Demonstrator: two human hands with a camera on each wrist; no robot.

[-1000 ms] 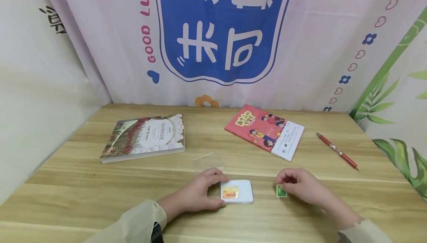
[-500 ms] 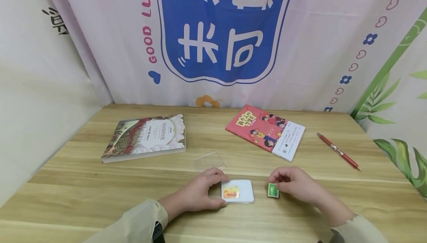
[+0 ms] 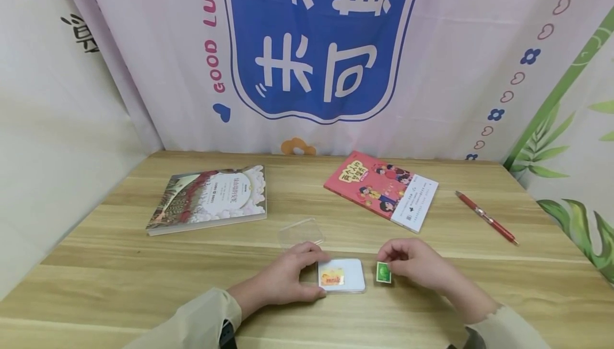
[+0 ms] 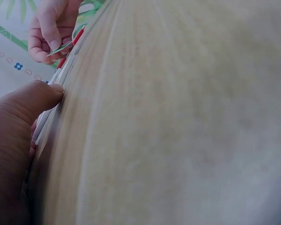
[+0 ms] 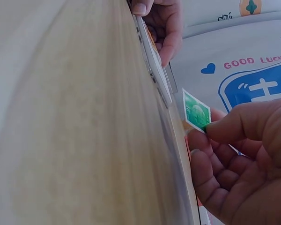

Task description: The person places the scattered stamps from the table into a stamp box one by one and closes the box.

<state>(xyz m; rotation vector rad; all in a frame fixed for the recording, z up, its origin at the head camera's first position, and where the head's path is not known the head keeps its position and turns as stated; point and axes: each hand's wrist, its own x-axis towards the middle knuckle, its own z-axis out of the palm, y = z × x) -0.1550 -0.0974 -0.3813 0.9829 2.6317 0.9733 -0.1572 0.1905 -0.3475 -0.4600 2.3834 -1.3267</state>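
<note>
My right hand (image 3: 416,265) pinches a small green stamp (image 3: 383,273) with a white border between thumb and index finger. It hangs just right of a flat white case (image 3: 355,274) with rounded corners. In the right wrist view the stamp (image 5: 196,111) stands tilted at the fingertips, the other fingers curled below. An orange-yellow stamp (image 3: 332,276) lies on the left part of the case. My left hand (image 3: 287,274) holds the case at its left end, thumb at the near edge and index finger at the far edge. The left wrist view shows mostly the left thumb (image 4: 33,101).
A clear plastic lid (image 3: 301,233) lies behind the left hand. Farther back are a thick book (image 3: 211,197) on the left and a red book (image 3: 379,189) on the right. A red pen (image 3: 486,217) lies at the right of the wooden table (image 3: 144,279).
My right hand has moved left with the green stamp, bringing it close beside the white case. The left hand has stayed on the case.
</note>
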